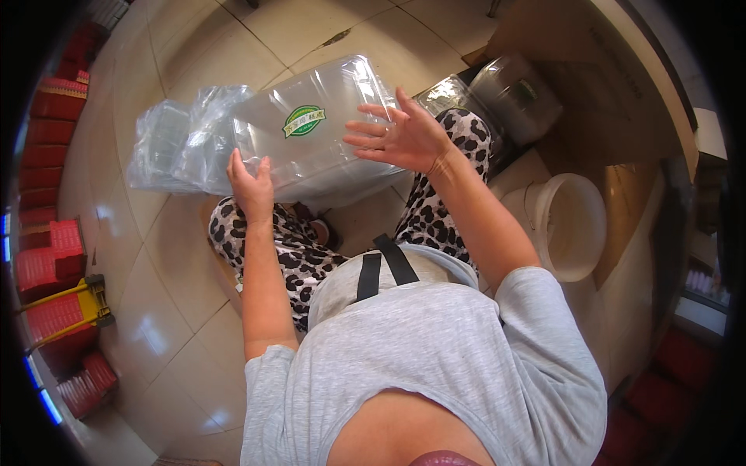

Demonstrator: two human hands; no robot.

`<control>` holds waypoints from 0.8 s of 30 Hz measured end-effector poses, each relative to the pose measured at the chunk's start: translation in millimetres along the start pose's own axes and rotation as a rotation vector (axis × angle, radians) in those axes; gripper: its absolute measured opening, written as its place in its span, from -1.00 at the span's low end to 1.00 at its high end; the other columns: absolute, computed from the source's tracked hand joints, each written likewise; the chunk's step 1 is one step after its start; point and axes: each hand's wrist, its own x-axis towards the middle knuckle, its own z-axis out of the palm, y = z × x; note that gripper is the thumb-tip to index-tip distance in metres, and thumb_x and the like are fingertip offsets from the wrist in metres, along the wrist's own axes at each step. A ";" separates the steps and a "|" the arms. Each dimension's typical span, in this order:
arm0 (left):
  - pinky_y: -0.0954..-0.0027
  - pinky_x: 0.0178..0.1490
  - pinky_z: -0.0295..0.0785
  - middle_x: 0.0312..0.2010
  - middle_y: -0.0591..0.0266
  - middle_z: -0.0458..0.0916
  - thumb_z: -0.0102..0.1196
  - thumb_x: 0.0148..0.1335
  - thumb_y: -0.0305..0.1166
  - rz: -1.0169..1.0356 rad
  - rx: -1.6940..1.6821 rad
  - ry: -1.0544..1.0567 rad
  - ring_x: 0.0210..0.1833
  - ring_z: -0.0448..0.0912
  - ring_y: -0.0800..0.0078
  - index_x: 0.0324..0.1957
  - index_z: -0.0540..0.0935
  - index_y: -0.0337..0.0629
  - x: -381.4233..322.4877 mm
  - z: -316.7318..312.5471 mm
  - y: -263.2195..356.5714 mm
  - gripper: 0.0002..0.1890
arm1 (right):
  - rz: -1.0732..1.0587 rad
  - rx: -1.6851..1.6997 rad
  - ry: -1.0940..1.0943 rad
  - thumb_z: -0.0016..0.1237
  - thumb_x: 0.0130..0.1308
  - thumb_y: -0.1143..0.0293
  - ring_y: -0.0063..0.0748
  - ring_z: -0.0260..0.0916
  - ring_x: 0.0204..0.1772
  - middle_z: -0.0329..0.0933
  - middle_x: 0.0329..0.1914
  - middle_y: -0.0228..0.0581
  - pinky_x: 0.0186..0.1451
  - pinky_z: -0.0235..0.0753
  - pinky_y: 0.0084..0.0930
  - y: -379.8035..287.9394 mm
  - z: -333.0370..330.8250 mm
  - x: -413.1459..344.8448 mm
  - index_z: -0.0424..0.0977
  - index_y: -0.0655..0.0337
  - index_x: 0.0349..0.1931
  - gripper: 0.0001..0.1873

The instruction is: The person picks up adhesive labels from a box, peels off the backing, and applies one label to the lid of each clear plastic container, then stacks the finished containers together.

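Observation:
A stack of clear plastic food containers (341,143), wrapped in clear film, lies across in front of my knees; a green and white label with writing shows on its upper face. My left hand (254,189) holds the near left corner of this stack, thumb and fingers on either side of the edge. Over the right end is my right hand (402,133), its fingers spread and nothing in the palm. Whether its fingertips touch the film is hard to tell. More bagged clear containers (213,137) adjoin the stack on the left.
Beside my right knee stand more clear containers (513,96) by a large cardboard box (588,99). A white plastic bucket (574,227) is at my right. Red boxes (49,256) and a yellow folding trolley (87,303) line the left side of the tiled floor (175,279).

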 end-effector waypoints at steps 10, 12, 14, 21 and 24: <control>0.23 0.14 0.45 0.00 0.17 0.63 0.26 0.13 -0.38 0.627 -0.019 -0.186 0.12 0.55 0.18 0.03 0.61 -0.14 -10.2 -16.5 102.4 -0.62 | -0.222 0.083 0.119 -0.42 0.30 -0.44 0.20 -0.10 0.51 -0.14 0.51 0.23 0.48 -0.09 0.08 19.1 24.4 -8.5 -0.30 0.12 0.49 0.01; 0.24 0.08 0.49 -0.06 0.17 0.65 0.24 0.15 -0.39 0.678 0.001 -0.162 0.04 0.59 0.19 0.01 0.62 -0.15 -10.5 -13.0 99.1 -0.65 | -0.251 0.156 0.127 -0.47 0.33 -0.42 0.14 -0.12 0.53 -0.11 0.51 0.18 0.49 -0.08 0.05 22.3 21.8 -9.1 -0.26 0.11 0.49 -0.04; 0.26 0.00 0.52 -0.12 0.17 0.67 0.22 0.18 -0.41 0.700 -0.009 -0.118 -0.05 0.63 0.20 -0.01 0.63 -0.15 -9.0 -12.5 97.5 -0.69 | -0.255 0.183 0.150 -0.53 0.37 -0.39 0.08 -0.12 0.54 -0.08 0.51 0.12 0.49 -0.05 0.02 24.1 18.3 -6.9 -0.21 0.13 0.48 -0.08; 0.34 -0.26 0.53 -0.30 0.18 0.67 0.19 0.24 -0.42 0.605 -0.109 0.159 -0.30 0.65 0.22 -0.19 0.64 -0.15 25.0 -38.1 113.1 -0.88 | -0.207 0.065 0.301 -0.41 0.47 -0.17 -0.12 0.09 0.48 0.07 0.48 -0.04 0.44 0.13 -0.15 27.3 14.8 1.5 0.01 0.28 0.40 -0.25; 0.36 -0.33 0.48 -0.39 0.21 0.65 0.21 0.24 -0.39 0.541 -0.167 0.319 -0.38 0.61 0.23 -0.32 0.61 -0.15 54.3 -60.5 122.2 -0.92 | -0.230 -0.128 0.321 -0.24 0.46 0.01 -0.19 0.15 0.44 0.16 0.44 -0.11 0.43 0.15 -0.19 30.8 17.3 4.7 0.14 0.27 0.34 -0.38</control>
